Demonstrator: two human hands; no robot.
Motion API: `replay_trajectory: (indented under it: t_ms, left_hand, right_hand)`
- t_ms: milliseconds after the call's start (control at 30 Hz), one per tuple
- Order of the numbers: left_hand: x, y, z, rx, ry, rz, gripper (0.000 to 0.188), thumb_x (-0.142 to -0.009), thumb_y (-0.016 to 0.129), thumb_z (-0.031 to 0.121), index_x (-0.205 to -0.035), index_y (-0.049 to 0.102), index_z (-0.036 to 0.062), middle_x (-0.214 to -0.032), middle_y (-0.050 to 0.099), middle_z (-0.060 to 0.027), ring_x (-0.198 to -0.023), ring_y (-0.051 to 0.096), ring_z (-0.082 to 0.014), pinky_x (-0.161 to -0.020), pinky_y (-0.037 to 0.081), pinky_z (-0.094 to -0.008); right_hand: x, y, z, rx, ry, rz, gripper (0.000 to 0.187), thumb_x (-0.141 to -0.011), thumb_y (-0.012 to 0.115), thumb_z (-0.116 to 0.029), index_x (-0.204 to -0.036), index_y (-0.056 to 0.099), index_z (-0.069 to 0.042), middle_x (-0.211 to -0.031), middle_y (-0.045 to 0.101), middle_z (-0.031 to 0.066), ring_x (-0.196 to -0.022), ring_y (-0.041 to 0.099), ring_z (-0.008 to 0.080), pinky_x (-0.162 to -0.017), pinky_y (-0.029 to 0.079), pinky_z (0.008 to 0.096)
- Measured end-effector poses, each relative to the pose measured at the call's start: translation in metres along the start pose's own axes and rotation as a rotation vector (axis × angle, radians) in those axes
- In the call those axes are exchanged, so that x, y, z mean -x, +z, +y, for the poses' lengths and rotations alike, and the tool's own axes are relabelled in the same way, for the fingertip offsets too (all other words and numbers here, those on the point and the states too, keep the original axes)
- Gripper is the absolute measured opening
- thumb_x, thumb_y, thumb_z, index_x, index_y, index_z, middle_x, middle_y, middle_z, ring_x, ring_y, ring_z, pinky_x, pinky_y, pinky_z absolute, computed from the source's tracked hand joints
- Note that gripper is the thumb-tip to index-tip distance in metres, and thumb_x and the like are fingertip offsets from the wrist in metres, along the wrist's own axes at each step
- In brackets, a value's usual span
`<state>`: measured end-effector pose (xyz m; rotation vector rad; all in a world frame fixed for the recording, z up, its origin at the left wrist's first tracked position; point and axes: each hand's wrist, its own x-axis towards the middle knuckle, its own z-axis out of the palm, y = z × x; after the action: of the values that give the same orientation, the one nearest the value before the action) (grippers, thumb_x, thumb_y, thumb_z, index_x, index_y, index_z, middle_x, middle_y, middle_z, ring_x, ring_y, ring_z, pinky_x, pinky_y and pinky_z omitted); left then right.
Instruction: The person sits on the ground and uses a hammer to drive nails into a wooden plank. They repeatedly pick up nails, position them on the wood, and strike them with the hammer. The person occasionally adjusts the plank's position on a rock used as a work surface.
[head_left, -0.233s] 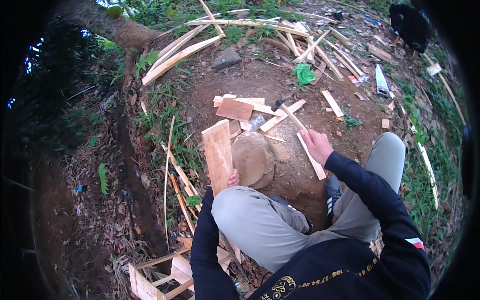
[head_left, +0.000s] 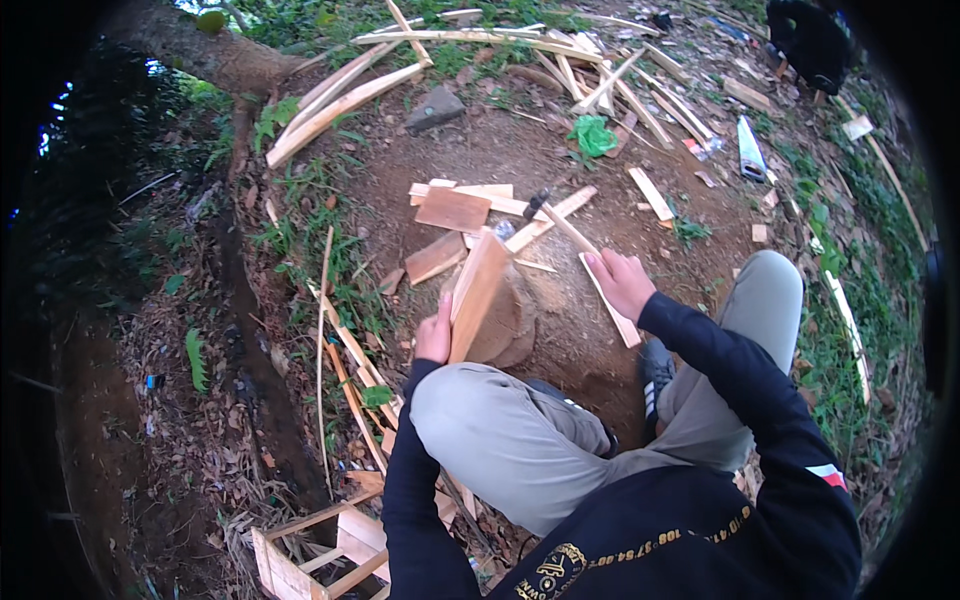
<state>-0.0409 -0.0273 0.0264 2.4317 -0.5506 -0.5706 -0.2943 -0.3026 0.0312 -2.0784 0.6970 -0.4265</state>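
My left hand (head_left: pixel 434 332) grips a wooden piece (head_left: pixel 482 292) by its lower left side; two of its faces show, meeting at an edge. It stands tilted over the round tree stump (head_left: pixel 511 335), hiding part of the stump's top. My right hand (head_left: pixel 622 284) is closed round the wooden handle of a hammer (head_left: pixel 570 228), whose dark head points away to the upper left. Past the stump lie a reddish-brown board (head_left: pixel 453 209), another short board (head_left: pixel 436 257) and several pale strips.
A pale strip (head_left: pixel 610 305) lies under my right hand. Farther off are a grey stone (head_left: pixel 434 109), a green plastic bag (head_left: pixel 593 136), a handsaw (head_left: pixel 750 150) and piled long strips (head_left: pixel 480 38). A wooden frame (head_left: pixel 300 560) stands at lower left. A dark-clothed person (head_left: pixel 808 45) is at upper right.
The wooden piece has turned in my left hand, from showing one broad face to showing two faces, and leans right over the stump. The hammer has shifted slightly left and down.
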Motion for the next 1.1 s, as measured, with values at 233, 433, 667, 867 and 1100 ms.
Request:
replay_trajectory:
  t_ms: [233,433,667,867,1100]
  left_hand:
    - [0.006,0.024,0.033,-0.539,0.025,0.303,0.067,-0.085,0.052,0.074,-0.079,0.061,0.0075,-0.082,0.07,-0.0224,-0.084,0.068,-0.0415,-0.075,0.051,-0.0489]
    - [-0.004,0.022,-0.013,-0.554,0.257,0.45,0.05,-0.085,0.066,0.056,-0.083,0.055,0.0075,-0.084,0.058,-0.014,-0.084,0.059,-0.0366,-0.075,0.046,-0.0485]
    - [-0.027,0.033,0.005,-0.313,0.738,0.468,0.046,-0.088,0.067,0.04,-0.115,0.06,0.004,-0.11,0.057,-0.0152,-0.106,0.055,-0.0345,-0.097,0.041,-0.0466]
    - [-0.036,0.085,0.029,-0.323,0.718,0.448,0.047,-0.09,0.067,0.043,-0.121,0.065,0.0084,-0.115,0.06,-0.01,-0.108,0.054,-0.0292,-0.092,0.043,-0.0435]
    - [-0.024,0.087,0.026,-0.102,0.751,0.473,0.04,-0.086,0.073,0.038,-0.114,0.071,0.0098,-0.105,0.06,-0.0075,-0.101,0.056,-0.0269,-0.088,0.045,-0.0402]
  right_hand:
    - [-0.002,-0.004,0.002,-0.006,0.065,0.008,0.046,-0.104,0.049,-0.038,-0.081,0.055,0.001,-0.07,0.059,0.0265,-0.072,0.06,0.0477,-0.066,0.046,0.0535]
    - [0.0,-0.002,0.001,0.002,0.061,0.006,0.046,-0.104,0.049,-0.038,-0.079,0.053,0.001,-0.066,0.058,0.0257,-0.07,0.061,0.0469,-0.064,0.045,0.053]
    - [-0.001,0.009,-0.001,0.033,-0.006,-0.004,0.045,-0.104,0.05,-0.038,-0.079,0.052,0.0,-0.066,0.057,0.0257,-0.068,0.06,0.0471,-0.062,0.045,0.0522]
    - [0.004,0.022,0.003,0.084,-0.17,-0.028,0.033,-0.101,0.056,-0.03,-0.084,0.051,-0.001,-0.066,0.058,0.0257,-0.066,0.061,0.0462,-0.059,0.046,0.0534]
    - [0.014,0.024,0.009,0.182,-0.258,-0.128,0.033,-0.101,0.055,-0.03,-0.087,0.05,-0.001,-0.066,0.059,0.0241,-0.068,0.061,0.0469,-0.06,0.045,0.0553]
